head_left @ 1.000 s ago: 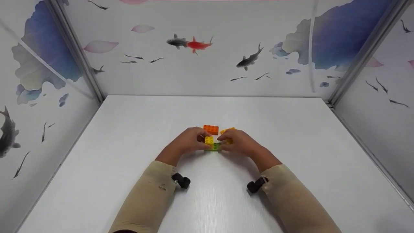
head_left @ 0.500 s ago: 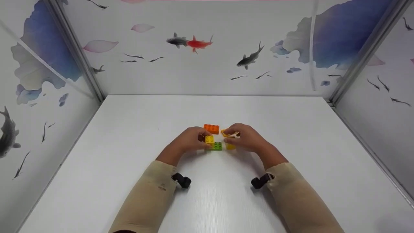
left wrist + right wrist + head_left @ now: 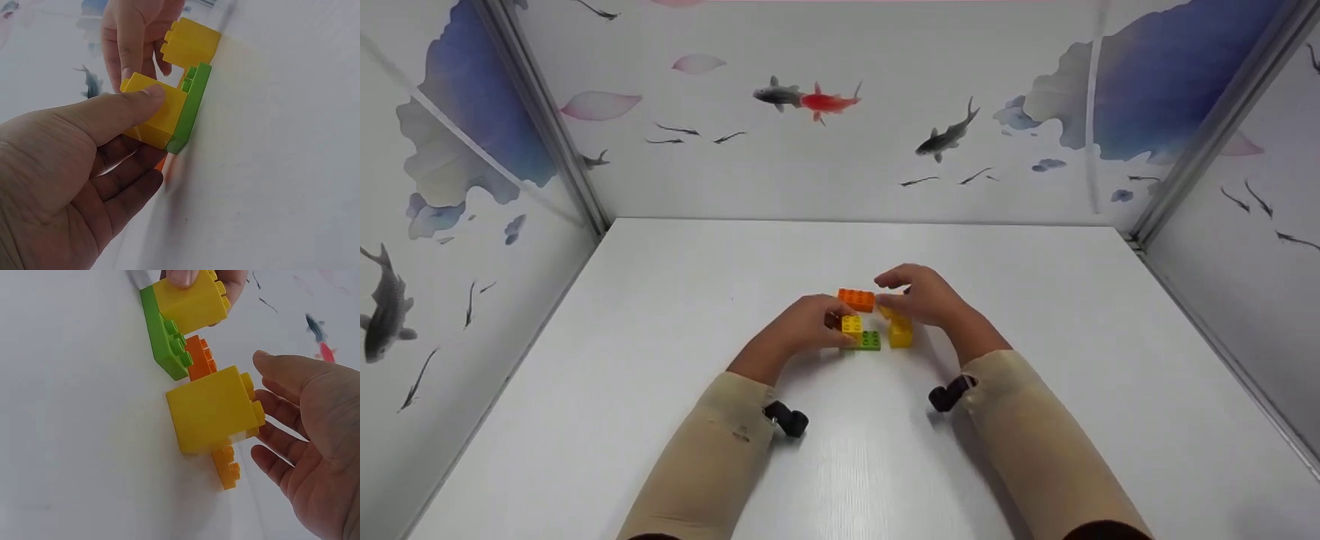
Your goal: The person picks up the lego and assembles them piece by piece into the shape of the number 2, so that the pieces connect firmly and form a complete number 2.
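Note:
My left hand (image 3: pixel 810 322) pinches a yellow brick (image 3: pixel 154 115) between thumb and fingers. This brick sits on one end of a flat green brick (image 3: pixel 871 340), whose other studs show bare. Just right of the green brick, a second yellow brick (image 3: pixel 211 410) stands apart on the table. My right hand (image 3: pixel 926 300) hovers behind and over that brick, thumb and fingers spread with nothing between them. Beneath its thumb, partly covered in the head view, lies a thin amber brick (image 3: pixel 226 468).
An orange brick (image 3: pixel 856 299) lies just behind the green one. Around the bricks spreads the white table (image 3: pixel 720 270), enclosed by a back wall (image 3: pixel 840 172) and side walls printed with fish and leaves.
My right hand has drawn back from beside the green brick, moving away toward the back of the table. The second yellow brick now shows uncovered. My left hand keeps its grip in place.

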Tool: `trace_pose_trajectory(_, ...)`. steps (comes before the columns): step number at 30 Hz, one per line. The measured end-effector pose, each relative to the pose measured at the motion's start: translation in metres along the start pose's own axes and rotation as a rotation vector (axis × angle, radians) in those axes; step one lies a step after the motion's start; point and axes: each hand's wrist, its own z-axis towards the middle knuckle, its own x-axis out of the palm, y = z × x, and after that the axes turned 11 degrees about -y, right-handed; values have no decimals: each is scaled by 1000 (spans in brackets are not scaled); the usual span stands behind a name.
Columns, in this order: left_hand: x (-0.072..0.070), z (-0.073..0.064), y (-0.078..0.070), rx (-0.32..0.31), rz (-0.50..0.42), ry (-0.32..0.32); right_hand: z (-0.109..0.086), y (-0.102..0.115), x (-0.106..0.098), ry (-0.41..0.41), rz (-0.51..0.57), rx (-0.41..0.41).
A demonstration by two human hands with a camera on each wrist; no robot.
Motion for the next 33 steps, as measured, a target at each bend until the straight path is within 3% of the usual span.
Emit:
trace_pose_trajectory(6, 0, 0, 0, 4, 7, -3, 17, 11, 7, 34, -29, 32)
trace_pose_trajectory(17, -2, 1, 0, 0, 5, 20, 30, 16, 19, 115, -47, 129)
trace_pose_trajectory(27, -1, -1, 0, -13, -9, 18, 23, 15, 17, 82, -44, 109)
trace_pose_trajectory(33, -1, -1, 0, 23, -21, 18, 11, 13, 8, 21, -33, 7)
